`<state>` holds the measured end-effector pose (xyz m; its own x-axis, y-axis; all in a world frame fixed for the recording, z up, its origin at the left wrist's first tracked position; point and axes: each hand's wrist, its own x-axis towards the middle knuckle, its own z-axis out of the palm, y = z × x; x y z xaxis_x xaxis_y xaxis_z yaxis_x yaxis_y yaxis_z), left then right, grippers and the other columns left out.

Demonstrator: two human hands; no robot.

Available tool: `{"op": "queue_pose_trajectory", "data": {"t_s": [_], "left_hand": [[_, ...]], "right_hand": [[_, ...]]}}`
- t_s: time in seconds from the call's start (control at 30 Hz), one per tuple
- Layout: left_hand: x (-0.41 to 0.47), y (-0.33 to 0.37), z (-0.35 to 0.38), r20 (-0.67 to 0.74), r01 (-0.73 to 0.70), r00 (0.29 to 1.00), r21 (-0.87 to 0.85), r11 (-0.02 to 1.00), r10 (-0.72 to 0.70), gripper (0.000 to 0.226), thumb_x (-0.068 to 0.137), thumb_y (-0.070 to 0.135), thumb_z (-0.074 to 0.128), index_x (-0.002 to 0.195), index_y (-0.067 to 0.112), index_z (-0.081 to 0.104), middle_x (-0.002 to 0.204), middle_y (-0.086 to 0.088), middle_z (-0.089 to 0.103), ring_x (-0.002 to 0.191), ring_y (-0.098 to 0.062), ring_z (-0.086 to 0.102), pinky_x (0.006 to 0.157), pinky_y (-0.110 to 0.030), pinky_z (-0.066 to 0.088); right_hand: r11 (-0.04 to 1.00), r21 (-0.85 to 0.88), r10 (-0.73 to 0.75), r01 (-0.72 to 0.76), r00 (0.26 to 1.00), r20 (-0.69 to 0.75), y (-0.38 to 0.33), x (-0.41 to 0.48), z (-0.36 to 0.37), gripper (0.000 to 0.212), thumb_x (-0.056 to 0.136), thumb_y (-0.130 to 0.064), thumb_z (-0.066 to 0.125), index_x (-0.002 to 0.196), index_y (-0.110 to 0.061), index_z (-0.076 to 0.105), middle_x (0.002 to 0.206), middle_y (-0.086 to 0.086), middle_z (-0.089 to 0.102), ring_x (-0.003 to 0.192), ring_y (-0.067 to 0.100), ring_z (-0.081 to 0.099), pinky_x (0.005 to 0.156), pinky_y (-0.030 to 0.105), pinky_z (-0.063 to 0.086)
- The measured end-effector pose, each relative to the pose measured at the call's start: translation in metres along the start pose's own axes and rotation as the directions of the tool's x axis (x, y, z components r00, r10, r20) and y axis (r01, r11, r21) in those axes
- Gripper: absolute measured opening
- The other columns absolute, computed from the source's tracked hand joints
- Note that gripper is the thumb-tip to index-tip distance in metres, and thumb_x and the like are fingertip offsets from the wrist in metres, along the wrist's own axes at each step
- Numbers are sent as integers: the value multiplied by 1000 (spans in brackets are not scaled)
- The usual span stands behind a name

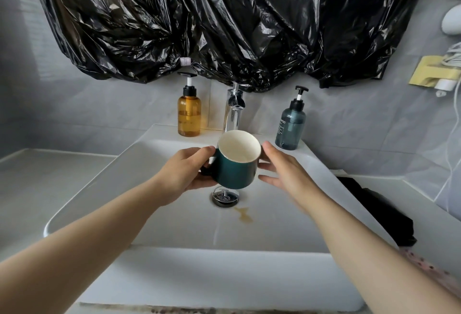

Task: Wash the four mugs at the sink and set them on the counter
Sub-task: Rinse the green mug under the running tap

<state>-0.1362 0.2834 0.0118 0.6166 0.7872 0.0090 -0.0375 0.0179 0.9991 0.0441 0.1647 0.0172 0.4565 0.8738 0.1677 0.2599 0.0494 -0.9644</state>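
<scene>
So a dark green mug [237,161] with a white inside is held over the white sink [104,176], just above the drain [225,196] and in front of the chrome tap [234,109]. It's gripped by the left hand [189,174], fingers wrapped round the handle side, thumb up by the rim. The right hand [284,169] is kept loose, fingers spread, touching or just beside the mug's right wall, can't be told which. A brownish stain [244,215] is seen near the drain. An amber pump bottle [189,111] is stood far left, a blue-grey one [290,124] far right.
</scene>
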Motion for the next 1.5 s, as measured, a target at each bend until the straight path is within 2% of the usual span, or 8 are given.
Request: {"op": "queue_pose_trajectory", "data": {"t_s": [0.13, 0.3, 0.47, 0.83, 0.93, 1.13, 1.27, 1.5], "left_hand": [[21, 3, -11, -61, -58, 996, 109, 992, 65, 33, 100, 29, 56, 111, -2, 63, 94, -11, 64, 90, -27, 70, 82, -33, 61], [56, 13, -25, -139, -143, 974, 240, 960, 180, 35, 97, 26, 62, 102, -8, 59, 113, -26, 65, 109, -36, 66, 93, -43, 58], [76, 2, -31, -229, -159, 952, 195, 968, 202, 38, 85, 39, 68, 85, 2, 59, 95, -19, 67, 105, -40, 67, 94, -47, 56], [94, -3, -18, -178, -219, 954, 139, 966, 241, 32, 88, 37, 68, 82, 8, 56, 94, -22, 66, 95, -31, 69, 94, -47, 57], [91, -4, -15, -181, -219, 952, 159, 963, 246, 30, 95, 31, 65, 83, 5, 56, 105, -29, 66, 105, -38, 67, 94, -47, 57], [84, -7, -15, -135, -231, 959, 127, 965, 248, 26, 97, 22, 61, 80, 6, 51, 90, -14, 58, 92, -25, 64, 91, -34, 58], [77, -9, -13, -84, -250, 963, 84, 964, 257, 28, 99, 17, 58, 75, 8, 46, 89, -14, 54, 91, -22, 62, 86, -28, 59], [76, -13, -11, -83, -226, 969, 71, 972, 231, 29, 99, 19, 58, 77, 3, 48, 88, -13, 56, 89, -22, 62, 86, -30, 59]], "right_hand": [[999, 7, -36, 37, 994, -101, -21, 30, -2, 38, 103, -35, 42, 127, -10, 57, 121, 6, 62, 110, 20, 59, 89, 32, 53], [992, -57, -124, 114, 970, -210, -51, 74, 0, 26, 101, -32, 45, 107, -15, 63, 103, 2, 67, 88, 14, 58, 77, 28, 50], [991, -98, -105, 88, 977, -185, -73, 111, 6, 28, 100, -31, 47, 103, -14, 69, 90, -3, 71, 78, 11, 58, 67, 23, 44], [964, 200, -155, 173, 982, -106, -100, 133, 12, 9, 93, -10, 58, 88, -13, 65, 99, 5, 68, 88, 13, 56, 68, 21, 41], [970, 137, -184, 202, 974, -132, -85, 131, 8, 12, 94, -16, 59, 102, -21, 67, 102, -4, 70, 90, 9, 59, 72, 21, 43], [971, -76, -239, 226, 915, -326, -21, 100, -6, 21, 96, -17, 52, 113, -23, 64, 105, -6, 66, 94, 6, 59, 93, 31, 47], [998, 25, -58, 63, 985, -160, 1, 90, -10, 14, 99, -30, 53, 108, -25, 63, 115, -2, 64, 108, 19, 61, 89, 34, 52], [997, 58, -63, 58, 993, 95, 10, 87, -1, 29, 97, -38, 55, 126, -33, 60, 127, -4, 64, 117, 15, 61, 98, 42, 53]]}}
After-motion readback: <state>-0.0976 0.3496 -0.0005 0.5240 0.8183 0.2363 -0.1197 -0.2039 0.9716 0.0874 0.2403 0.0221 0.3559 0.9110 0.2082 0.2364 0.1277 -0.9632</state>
